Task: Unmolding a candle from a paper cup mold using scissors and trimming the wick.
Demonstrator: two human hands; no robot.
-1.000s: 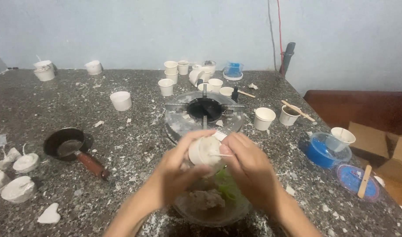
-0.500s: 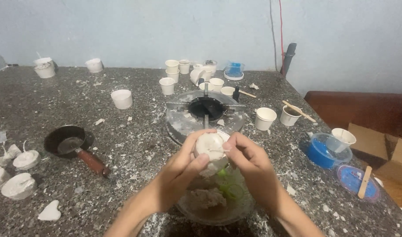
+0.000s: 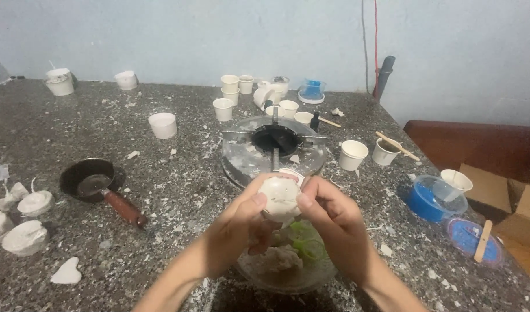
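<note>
Your left hand (image 3: 239,228) and right hand (image 3: 334,222) pinch a white lump (image 3: 280,195) above the glass bowl (image 3: 288,271); burner (image 3: 275,143) at twelve o'clock.

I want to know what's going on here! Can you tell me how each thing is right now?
White lump: held up by both thumbs.
Left hand: gripping the lump.
Right hand: gripping the lump.
Clear bowl: holds white and green scraps.
Small pan: flat on the table, untouched.
Burner: no flame showing.
</note>
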